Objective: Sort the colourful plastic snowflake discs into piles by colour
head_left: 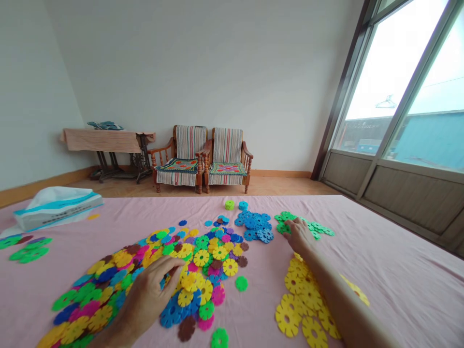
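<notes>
My left hand (154,285) is over a heap of mixed plastic snowflake discs (201,258). Its thumb and forefinger curl together at the tips; what lies between them, if anything, cannot be made out. My right hand (299,233) reaches forward to a group of green snowflake discs (319,227). Its fingers are bent closed around a green disc (284,226) at the near left of that group. Below my right forearm lie yellow snowflake discs (306,295), partly covered by the arm. Left of my right hand is a pile of blue snowflake discs (255,223).
A pink cloth (261,309) covers the table. At the far side stand a light green stack (229,205) and a blue stack (243,205). A tissue pack (60,208) sits at the left, with several green discs (31,251) nearer. Two wooden armchairs (226,169) stand beyond.
</notes>
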A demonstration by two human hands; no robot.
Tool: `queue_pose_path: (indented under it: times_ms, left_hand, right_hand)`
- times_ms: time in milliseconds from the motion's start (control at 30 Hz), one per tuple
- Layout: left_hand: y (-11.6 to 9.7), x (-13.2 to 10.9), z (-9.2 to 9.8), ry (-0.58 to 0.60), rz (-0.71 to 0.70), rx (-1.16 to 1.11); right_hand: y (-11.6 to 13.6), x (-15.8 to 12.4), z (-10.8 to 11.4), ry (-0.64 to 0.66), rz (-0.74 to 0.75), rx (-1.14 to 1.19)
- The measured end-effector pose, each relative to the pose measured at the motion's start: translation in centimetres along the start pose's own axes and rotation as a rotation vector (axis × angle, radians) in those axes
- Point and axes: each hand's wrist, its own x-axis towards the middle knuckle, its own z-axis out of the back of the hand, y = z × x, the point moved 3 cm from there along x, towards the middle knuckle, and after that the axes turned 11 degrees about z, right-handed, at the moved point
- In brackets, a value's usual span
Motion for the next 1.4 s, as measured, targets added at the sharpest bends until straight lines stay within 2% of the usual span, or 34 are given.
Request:
queue_pose_path:
  times_ms: [100,200,300,500,567,667,800,1000,1133,1267,1400]
  left_hand:
    - [-0.6,0.0,0.1,0.043,0.030,-0.004]
    - [-0.9,0.0,0.1,0.084,0.061,0.000]
    - [-1.1,-0.2,-0.1,0.148,0.056,-0.003]
    - [-1.4,-0.4,-0.4,0.346,0.063,-0.007]
    - [-1.6,-0.3,-0.3,0.367,0.075,-0.010]
    - [-1.6,-0.4,-0.2,0.381,0.093,-0.019]
    - [-1.4,-0.5,-0.1,0.373,0.115,-0.035]
    - [-1.6,-0.5,0.0,0.376,0.134,-0.043]
    - [-1.6,-0.6,-0.1,0.372,0.131,-0.046]
    - [-1.4,-0.7,-0.1,0.359,0.129,-0.051]
    - [-1.3,-0.7,-0.1,0.353,0.134,-0.046]
  right_hand:
    - [0.3,0.1,0.4,-0.024,-0.011,-0.011]
    - [2.6,0.2,0.7,-0.021,0.065,0.046]
    - [7.0,-0.1,0.9,0.018,0.209,0.156]
    - [17.8,-2.1,1.1,0.165,0.587,0.422]
    - [20.4,-2.3,0.7,0.191,0.672,0.452]
    - [22.8,-2.1,-0.1,0.203,0.734,0.432]
    - [23.9,-2.2,-0.8,0.216,0.762,0.435]
    - [21.8,-3.8,0.5,0.194,0.713,0.464]
    - [21.1,-3.7,0.6,0.195,0.649,0.543]
    - [21.8,-2.6,-0.3,0.164,0.643,0.509]
    - [23.0,-2.2,-1.1,0.228,0.698,0.435]
